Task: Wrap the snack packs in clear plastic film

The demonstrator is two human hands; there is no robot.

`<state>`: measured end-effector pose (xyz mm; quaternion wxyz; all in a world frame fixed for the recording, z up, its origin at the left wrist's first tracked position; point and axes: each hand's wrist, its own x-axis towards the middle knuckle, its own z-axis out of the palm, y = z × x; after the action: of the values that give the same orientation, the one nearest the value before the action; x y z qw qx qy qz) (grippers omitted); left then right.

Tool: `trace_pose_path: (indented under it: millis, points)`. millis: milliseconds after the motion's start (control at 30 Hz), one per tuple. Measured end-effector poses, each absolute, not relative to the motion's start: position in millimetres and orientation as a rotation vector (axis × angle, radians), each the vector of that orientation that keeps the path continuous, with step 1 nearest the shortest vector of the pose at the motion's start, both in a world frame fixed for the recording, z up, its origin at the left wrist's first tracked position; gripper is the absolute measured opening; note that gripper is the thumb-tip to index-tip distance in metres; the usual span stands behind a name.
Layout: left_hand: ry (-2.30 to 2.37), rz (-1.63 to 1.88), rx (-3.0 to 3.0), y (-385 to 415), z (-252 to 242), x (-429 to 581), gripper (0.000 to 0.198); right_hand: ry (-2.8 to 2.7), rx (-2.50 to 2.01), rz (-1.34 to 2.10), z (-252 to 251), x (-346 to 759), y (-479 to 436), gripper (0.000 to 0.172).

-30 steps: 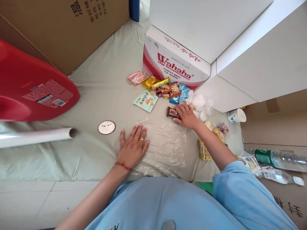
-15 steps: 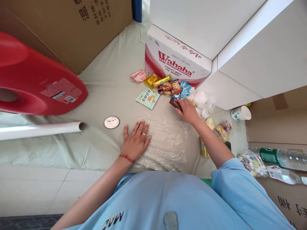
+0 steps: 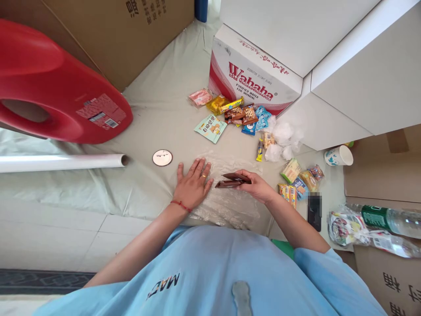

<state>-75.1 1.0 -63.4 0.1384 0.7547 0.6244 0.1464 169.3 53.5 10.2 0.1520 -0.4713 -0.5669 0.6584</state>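
Brown wrapped snacks [image 3: 229, 184], apparently 2 lying against each other, sit in my right hand [image 3: 255, 186], back from the near edge of the surface [image 3: 144, 193]. My right grip is closed on their right ends, thumb against fingers; that end pinch probably keeps my palm out of the way and leaves their left ends jutting free. They are over the clear plastic sheet [image 3: 226, 206]; whether they touch it, I can't make out.

My left hand [image 3: 193, 186] lies palm down on the sheet's left side, fingers spread and grasping nothing. I judge that this pressure stops such thin film from sliding or curling.

Just beyond my left fingertips, toward the left, lies a round badge [image 3: 162, 157], pin side up. Farther from the near edge is a pale green pouch [image 3: 211, 128], and behind it a row of small packets [image 3: 234, 115] lies along the foot of a Wahaha carton [image 3: 256, 74], likely put there to leave working room in front of me.

Toward the right edge I have another cluster of snacks [image 3: 301, 186] and a paper cup [image 3: 338, 156] tipped on its side. Toward the left, a white roll [image 3: 66, 162] lies in front of a big red jug [image 3: 66, 87].
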Motion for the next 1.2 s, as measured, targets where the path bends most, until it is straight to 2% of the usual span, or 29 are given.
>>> trace_pose_path:
  millis: [167, 267, 367, 433, 467, 533, 633, 900, 1200]
  points:
    - [1.800, 0.444, 2.173, 0.7, -64.9, -75.7, 0.059, -1.873, -1.397, 1.857, 1.1, 173.6, 54.7, 0.050]
    - [1.795, 0.450, 2.184, 0.3, -67.0, -76.4, 0.060, -2.211, -1.379, 1.793, 4.0, 169.0, 57.0, 0.041]
    - [1.803, 0.452, 2.192, -0.3, -67.6, -76.3, 0.059, -2.628, -1.538, 1.177, 15.9, 160.4, 53.0, 0.033]
    - [1.805, 0.456, 2.196, -0.7, -67.2, -76.0, 0.059, -2.736, -1.561, 0.769, 25.3, 155.5, 46.3, 0.040]
    - [1.804, 0.457, 2.199, -0.9, -67.0, -75.9, 0.059, -2.777, -1.509, 0.682, 28.8, 153.7, 42.2, 0.046]
    - [1.800, 0.460, 2.205, -1.2, -66.9, -75.9, 0.059, -2.893, -1.335, 0.677, 31.9, 151.5, 33.5, 0.056]
    - [1.799, 0.462, 2.201, -1.2, -67.1, -76.1, 0.059, -3.050, -1.222, 0.663, 26.7, 152.2, 22.4, 0.053]
    - [1.788, 0.490, 2.161, -1.0, -66.4, -74.5, 0.059, -2.635, -1.641, 0.683, 13.4, 160.9, 23.5, 0.051]
    - [1.744, 0.422, 2.192, 2.4, -64.1, -83.7, 0.060, -2.830, -1.721, 0.527, 4.5, 151.5, 29.1, 0.045]
